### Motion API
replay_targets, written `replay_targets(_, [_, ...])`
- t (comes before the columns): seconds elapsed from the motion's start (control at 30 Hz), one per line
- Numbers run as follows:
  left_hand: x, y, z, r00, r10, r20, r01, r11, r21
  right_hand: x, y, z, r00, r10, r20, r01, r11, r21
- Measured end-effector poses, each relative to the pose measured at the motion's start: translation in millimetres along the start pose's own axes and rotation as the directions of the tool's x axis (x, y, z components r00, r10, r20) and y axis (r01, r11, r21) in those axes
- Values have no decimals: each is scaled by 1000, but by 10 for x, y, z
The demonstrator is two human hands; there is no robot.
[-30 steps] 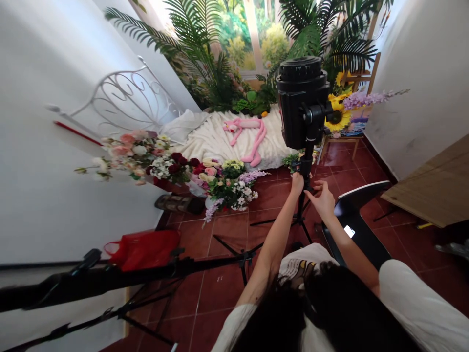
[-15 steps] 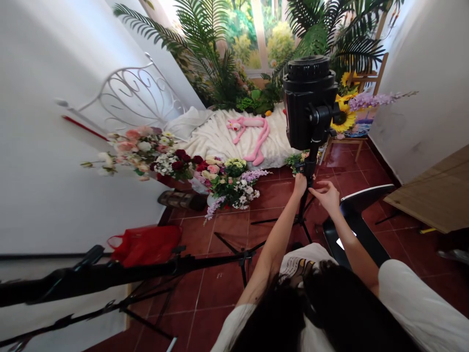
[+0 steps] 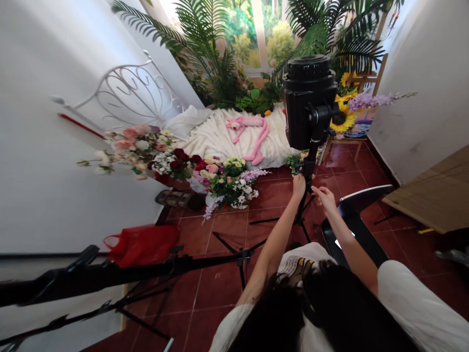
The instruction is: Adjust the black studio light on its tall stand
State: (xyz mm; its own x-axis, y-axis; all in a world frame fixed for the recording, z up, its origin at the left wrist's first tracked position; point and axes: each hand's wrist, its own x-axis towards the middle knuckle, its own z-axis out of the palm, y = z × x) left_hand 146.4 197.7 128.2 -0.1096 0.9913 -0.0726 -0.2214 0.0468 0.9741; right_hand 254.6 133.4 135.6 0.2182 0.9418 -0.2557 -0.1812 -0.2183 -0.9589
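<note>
A black studio light stands upright on a black light stand in front of me. My left hand is wrapped around the stand's pole just below the light's mount. On the pole's right side, my right hand has its thumb and fingertips pinched at a small dark part, probably a knob, which the fingers largely hide. The stand's legs spread on the red tiles below my forearms.
Left of the stand are bunches of artificial flowers and a bed with a pink plush toy. A black chair stands close on the right. Another black stand crosses the lower left, near a red bag.
My right hand's fingers have drawn together from a looser spread to a pinch beside the pole. My left hand keeps its hold, and the light stays in place.
</note>
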Motion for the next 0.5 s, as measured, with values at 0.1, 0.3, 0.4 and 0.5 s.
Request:
replay_targets(0.1, [-248,-203,-269,996,-54,-74,56,998,26,-80,55,40,992,-110,-64,108,993,-37])
replay_targets(0.3, [-1316,-781,-1354,857,-427,-288,458,888,47,-309,247,199,999,-33,27,35,997,-62])
replay_targets(0.4, [-1849,-907,-1932,747,-411,-523,516,854,66,-415,344,354,979,83,185,-67,994,-91])
replay_targets(0.5, [-2199,-836,-2420,605,-259,-753,483,871,89,-491,409,579,937,144,320,-107,986,-128])
